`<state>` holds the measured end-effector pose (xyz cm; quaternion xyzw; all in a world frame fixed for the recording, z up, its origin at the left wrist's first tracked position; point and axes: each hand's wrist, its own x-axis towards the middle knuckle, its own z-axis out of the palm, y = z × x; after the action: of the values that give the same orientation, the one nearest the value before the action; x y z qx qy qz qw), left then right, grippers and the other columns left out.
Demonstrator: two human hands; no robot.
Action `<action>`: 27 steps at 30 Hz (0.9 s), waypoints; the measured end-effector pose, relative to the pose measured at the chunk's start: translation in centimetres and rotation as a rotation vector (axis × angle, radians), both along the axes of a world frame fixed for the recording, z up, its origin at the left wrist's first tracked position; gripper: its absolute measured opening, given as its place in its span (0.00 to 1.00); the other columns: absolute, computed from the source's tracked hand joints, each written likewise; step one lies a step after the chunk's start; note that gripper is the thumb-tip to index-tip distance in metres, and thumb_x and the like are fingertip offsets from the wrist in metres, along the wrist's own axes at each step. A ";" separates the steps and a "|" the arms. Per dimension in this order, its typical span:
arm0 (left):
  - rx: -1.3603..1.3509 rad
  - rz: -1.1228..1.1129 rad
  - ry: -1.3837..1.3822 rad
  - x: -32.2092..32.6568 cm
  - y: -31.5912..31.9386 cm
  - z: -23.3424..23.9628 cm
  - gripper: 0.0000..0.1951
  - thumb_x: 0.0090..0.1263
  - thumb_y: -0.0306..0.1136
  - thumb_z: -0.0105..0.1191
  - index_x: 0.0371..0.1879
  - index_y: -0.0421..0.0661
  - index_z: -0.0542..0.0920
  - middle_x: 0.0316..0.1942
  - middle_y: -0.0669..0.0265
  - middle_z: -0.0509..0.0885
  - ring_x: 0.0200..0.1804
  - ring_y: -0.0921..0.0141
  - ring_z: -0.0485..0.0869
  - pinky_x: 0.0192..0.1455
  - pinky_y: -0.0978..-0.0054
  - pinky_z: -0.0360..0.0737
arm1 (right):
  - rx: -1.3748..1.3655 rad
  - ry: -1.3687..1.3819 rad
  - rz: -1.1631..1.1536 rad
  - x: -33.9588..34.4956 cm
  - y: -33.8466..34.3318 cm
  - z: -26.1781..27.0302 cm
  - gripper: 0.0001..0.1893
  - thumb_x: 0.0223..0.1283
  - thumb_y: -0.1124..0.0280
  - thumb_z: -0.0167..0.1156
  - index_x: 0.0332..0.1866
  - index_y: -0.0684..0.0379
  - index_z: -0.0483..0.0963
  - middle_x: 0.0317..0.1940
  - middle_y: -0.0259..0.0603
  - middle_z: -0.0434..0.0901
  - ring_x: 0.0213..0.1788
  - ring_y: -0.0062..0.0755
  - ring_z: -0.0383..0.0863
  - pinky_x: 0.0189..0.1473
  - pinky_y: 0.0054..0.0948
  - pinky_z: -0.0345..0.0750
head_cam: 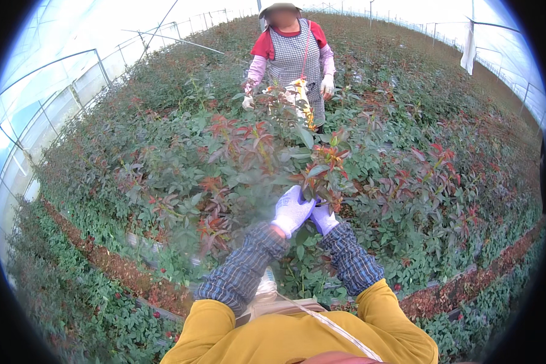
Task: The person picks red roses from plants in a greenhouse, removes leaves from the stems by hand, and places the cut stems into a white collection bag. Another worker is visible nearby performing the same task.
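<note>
My left hand (293, 211), in a pale purple knit glove, closes at the base of a leafy rose shoot (326, 160) with reddish young leaves. Against it, on the right, is my right hand (325, 219) in a matching glove. Leaves and the left glove cover most of the right fingers, so their grip is hidden. The shoot rises just beyond the gloves, with a green tip (334, 140) at its top. Plaid sleeve covers (250, 259) reach over both forearms.
A co-worker (295, 59) in a checked apron stands among the rose bushes (164, 141) ahead, carrying a white and yellow bag (300, 98). Brown litter-covered paths (118, 268) run between the beds. Plastic greenhouse walls (50, 132) stand at the left. A white strap (332, 325) crosses my front.
</note>
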<state>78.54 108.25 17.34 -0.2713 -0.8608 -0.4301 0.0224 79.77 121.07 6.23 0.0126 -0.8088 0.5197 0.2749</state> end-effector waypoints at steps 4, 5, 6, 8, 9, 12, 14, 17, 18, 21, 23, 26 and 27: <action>0.011 0.014 0.075 -0.5 0.3 -0.9 0.19 0.59 0.48 0.58 0.40 0.45 0.80 0.33 0.52 0.83 0.37 0.51 0.81 0.40 0.57 0.78 | -0.522 -0.286 0.165 1.4 -0.2 2.1 0.22 0.63 0.76 0.54 0.64 0.56 0.67 0.56 0.36 0.75 0.53 0.25 0.77 0.55 0.26 0.75; -0.044 0.026 0.101 -0.7 0.3 -1.2 0.19 0.59 0.48 0.58 0.41 0.45 0.80 0.34 0.52 0.83 0.38 0.52 0.82 0.41 0.57 0.78 | -0.598 -0.286 0.195 1.8 0.0 2.3 0.22 0.63 0.77 0.54 0.63 0.56 0.68 0.54 0.36 0.76 0.52 0.24 0.77 0.52 0.25 0.76; -0.098 0.041 0.131 -1.0 0.2 -1.5 0.19 0.60 0.48 0.58 0.42 0.46 0.80 0.35 0.52 0.83 0.39 0.52 0.82 0.42 0.57 0.78 | -0.675 -0.271 0.286 2.0 0.3 2.5 0.22 0.62 0.77 0.54 0.63 0.56 0.68 0.53 0.36 0.77 0.50 0.23 0.78 0.50 0.25 0.77; -0.028 0.014 0.057 -1.3 0.1 -2.3 0.21 0.60 0.50 0.54 0.44 0.48 0.80 0.39 0.52 0.83 0.42 0.52 0.82 0.45 0.58 0.77 | -0.188 -0.355 0.232 2.5 0.7 2.3 0.22 0.57 0.74 0.58 0.60 0.55 0.71 0.54 0.40 0.77 0.54 0.36 0.77 0.55 0.31 0.75; 0.017 -0.009 0.036 -1.3 0.1 -2.8 0.21 0.61 0.51 0.52 0.45 0.48 0.80 0.40 0.53 0.83 0.43 0.52 0.81 0.47 0.58 0.77 | -0.098 -0.404 0.203 2.6 0.8 2.0 0.21 0.58 0.74 0.58 0.59 0.56 0.71 0.52 0.39 0.78 0.52 0.35 0.78 0.54 0.32 0.75; -0.442 0.025 0.123 -3.0 0.3 -4.0 0.15 0.67 0.44 0.49 0.49 0.55 0.77 0.55 0.61 0.78 0.49 0.56 0.78 0.51 0.59 0.72 | -0.884 -0.343 0.286 2.0 0.0 0.7 0.18 0.59 0.75 0.56 0.56 0.57 0.73 0.47 0.38 0.80 0.48 0.34 0.79 0.49 0.33 0.77; -0.243 0.161 -0.005 -4.6 0.5 -4.6 0.17 0.65 0.38 0.53 0.51 0.48 0.77 0.50 0.60 0.82 0.47 0.59 0.81 0.50 0.59 0.73 | -1.367 -0.267 0.288 1.7 0.0 0.4 0.17 0.62 0.76 0.55 0.56 0.58 0.72 0.42 0.35 0.80 0.41 0.27 0.80 0.43 0.31 0.79; 0.204 0.076 -0.142 -6.6 -0.1 -4.7 0.17 0.61 0.25 0.56 0.50 0.38 0.77 0.41 0.58 0.85 0.43 0.63 0.83 0.46 0.70 0.78 | -1.285 -0.230 0.149 2.2 0.5 1.5 0.17 0.62 0.75 0.56 0.56 0.59 0.72 0.40 0.36 0.80 0.40 0.25 0.80 0.44 0.31 0.80; 0.203 0.090 0.058 -6.5 0.1 -4.7 0.15 0.61 0.26 0.56 0.48 0.37 0.78 0.38 0.58 0.85 0.39 0.63 0.84 0.43 0.70 0.78 | -1.177 -0.163 0.161 2.8 0.9 2.4 0.17 0.62 0.74 0.57 0.56 0.60 0.72 0.40 0.36 0.80 0.39 0.24 0.80 0.43 0.30 0.81; 0.347 -0.110 -0.052 -5.7 0.2 -4.2 0.12 0.63 0.29 0.57 0.44 0.39 0.79 0.34 0.60 0.86 0.29 0.68 0.81 0.34 0.69 0.77 | -0.917 0.061 0.051 4.4 1.6 5.7 0.16 0.61 0.71 0.60 0.53 0.61 0.74 0.37 0.36 0.81 0.36 0.22 0.81 0.38 0.24 0.81; 0.346 -0.159 -0.096 -4.8 0.8 -3.6 0.12 0.63 0.30 0.57 0.45 0.39 0.79 0.29 0.64 0.84 0.25 0.74 0.77 0.28 0.72 0.75 | -0.838 0.080 0.020 5.3 1.9 8.0 0.15 0.60 0.70 0.62 0.51 0.62 0.75 0.35 0.35 0.81 0.33 0.22 0.81 0.36 0.24 0.80; 0.242 -0.087 -0.476 -3.7 1.4 -3.2 0.13 0.63 0.30 0.58 0.45 0.39 0.79 0.27 0.68 0.82 0.24 0.78 0.75 0.25 0.76 0.71 | -0.814 -0.004 0.101 6.3 1.9 10.2 0.17 0.61 0.72 0.60 0.55 0.62 0.72 0.32 0.35 0.80 0.29 0.23 0.79 0.31 0.23 0.78; 0.301 -0.141 -0.441 -3.5 1.8 -3.3 0.13 0.63 0.30 0.58 0.45 0.40 0.79 0.27 0.68 0.82 0.24 0.79 0.75 0.24 0.77 0.71 | -0.813 -0.011 0.139 6.7 2.2 10.5 0.18 0.61 0.72 0.60 0.56 0.62 0.71 0.32 0.36 0.80 0.28 0.23 0.79 0.30 0.23 0.78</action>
<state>75.08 110.02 14.03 -0.2239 -0.7503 -0.6021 -0.1558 86.45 123.26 16.69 -0.0450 -0.5364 0.8142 0.2173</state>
